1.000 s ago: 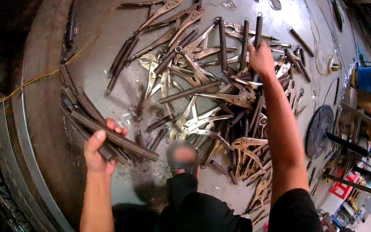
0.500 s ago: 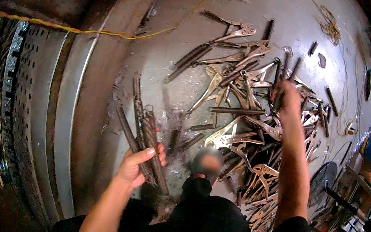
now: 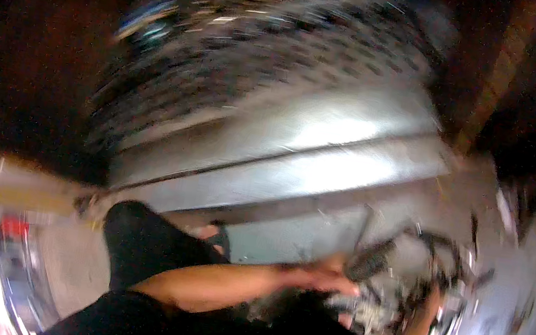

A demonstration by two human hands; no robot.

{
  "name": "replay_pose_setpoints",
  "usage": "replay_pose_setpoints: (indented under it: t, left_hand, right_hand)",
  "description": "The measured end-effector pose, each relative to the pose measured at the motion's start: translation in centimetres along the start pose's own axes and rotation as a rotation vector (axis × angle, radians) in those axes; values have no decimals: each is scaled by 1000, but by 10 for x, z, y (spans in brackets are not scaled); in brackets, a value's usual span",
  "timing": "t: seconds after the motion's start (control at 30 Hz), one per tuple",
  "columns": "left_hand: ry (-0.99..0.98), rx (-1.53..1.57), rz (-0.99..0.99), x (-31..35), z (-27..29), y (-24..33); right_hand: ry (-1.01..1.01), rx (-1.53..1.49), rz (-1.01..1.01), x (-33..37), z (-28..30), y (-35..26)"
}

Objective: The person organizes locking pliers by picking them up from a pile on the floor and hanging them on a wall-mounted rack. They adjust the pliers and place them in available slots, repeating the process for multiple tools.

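Note:
Motion smears the whole head view. My left hand (image 3: 328, 275) reaches to the right, closed around a bundle of dark coil springs (image 3: 370, 259) that tilts up over the floor. My right hand (image 3: 431, 297) is at the far side of the pile, close to dark springs there; its fingers are too blurred to read. Between and below the hands lies a heap of locking pliers (image 3: 375, 312), pale metal and partly hidden by my clothing and arms.
Ahead runs a long shiny metal ledge (image 3: 324, 166) with a perforated dark panel (image 3: 298, 67) behind it. My foot (image 3: 220, 238) stands near the ledge's base. A red object (image 3: 13, 227) is at the far left, and grey floor (image 3: 502, 324) extends to the right.
My view has swung sharply left, so the ledge now lies across the front and the pliers appear at the lower right. My left hand still carries the springs, now nearer my right hand.

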State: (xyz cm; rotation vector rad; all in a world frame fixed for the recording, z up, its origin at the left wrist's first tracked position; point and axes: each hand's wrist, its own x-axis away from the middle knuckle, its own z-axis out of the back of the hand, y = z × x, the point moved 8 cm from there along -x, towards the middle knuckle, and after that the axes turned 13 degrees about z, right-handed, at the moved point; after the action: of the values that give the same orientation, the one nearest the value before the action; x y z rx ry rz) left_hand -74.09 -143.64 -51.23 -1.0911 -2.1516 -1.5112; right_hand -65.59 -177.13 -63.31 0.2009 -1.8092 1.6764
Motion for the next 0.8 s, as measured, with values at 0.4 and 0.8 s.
replay_pose_setpoints:
  t: [0.4, 0.8]
  left_hand:
    - [-136, 167, -359, 42, 7, 136]
    - [426, 372, -190, 264, 40, 238]
  right_hand:
    - [-302, 290, 253, 184, -107, -142]
    - [-868, 641, 323, 330, -298, -267]
